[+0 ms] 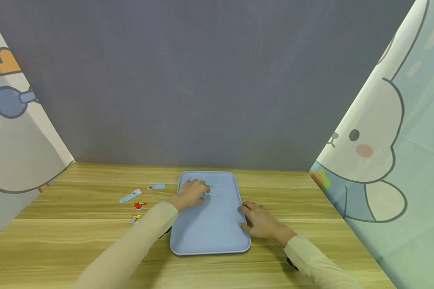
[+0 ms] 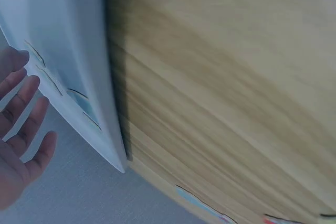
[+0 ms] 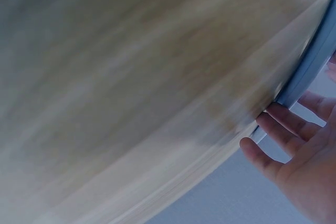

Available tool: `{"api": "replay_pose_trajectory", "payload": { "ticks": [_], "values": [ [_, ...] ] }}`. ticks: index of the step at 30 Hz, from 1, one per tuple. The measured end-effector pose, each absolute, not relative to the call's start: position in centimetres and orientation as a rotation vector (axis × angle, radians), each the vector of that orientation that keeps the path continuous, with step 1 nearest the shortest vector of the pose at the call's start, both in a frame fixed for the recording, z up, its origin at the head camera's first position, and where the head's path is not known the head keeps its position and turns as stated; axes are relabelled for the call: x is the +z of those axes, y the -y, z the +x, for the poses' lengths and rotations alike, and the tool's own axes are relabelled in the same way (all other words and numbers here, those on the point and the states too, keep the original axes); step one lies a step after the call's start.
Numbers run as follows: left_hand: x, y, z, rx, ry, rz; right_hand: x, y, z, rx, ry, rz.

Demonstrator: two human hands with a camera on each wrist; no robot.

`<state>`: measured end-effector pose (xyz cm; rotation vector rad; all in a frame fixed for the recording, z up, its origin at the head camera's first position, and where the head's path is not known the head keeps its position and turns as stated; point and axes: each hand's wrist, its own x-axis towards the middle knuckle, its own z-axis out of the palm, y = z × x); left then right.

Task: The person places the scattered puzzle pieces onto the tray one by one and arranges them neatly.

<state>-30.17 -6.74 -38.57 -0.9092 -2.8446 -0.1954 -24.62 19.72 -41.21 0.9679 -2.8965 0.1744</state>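
A pale blue rectangular tray lies on the wooden table. My left hand is over its far half, close to light-blue flat cutouts lying in the tray. In the left wrist view, the fingers are spread and loosely bent, holding nothing visible; thin dark outlines of the cutouts show beyond them. At the tray's right side is my right hand, its fingertips touching the rim. The right wrist view has its fingers loosely extended against the tray edge. The left palm hides part of the cutouts.
Left of the tray lie several flat cutouts: a blue one with a red spot, a long light-blue one, a red one and a yellow-purple one. A grey panel stands behind the table, with patterned cloth at the sides.
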Motion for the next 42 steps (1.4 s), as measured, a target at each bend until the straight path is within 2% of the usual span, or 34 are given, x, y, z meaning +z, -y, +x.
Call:
{"api": "replay_pose_trajectory", "payload": {
  "ticks": [42],
  "values": [
    [-38.9,17.4,-25.4,-0.329,2.71,-0.999,-41.0,-19.7,-24.5,0.198,2.913,0.964]
  ]
}}
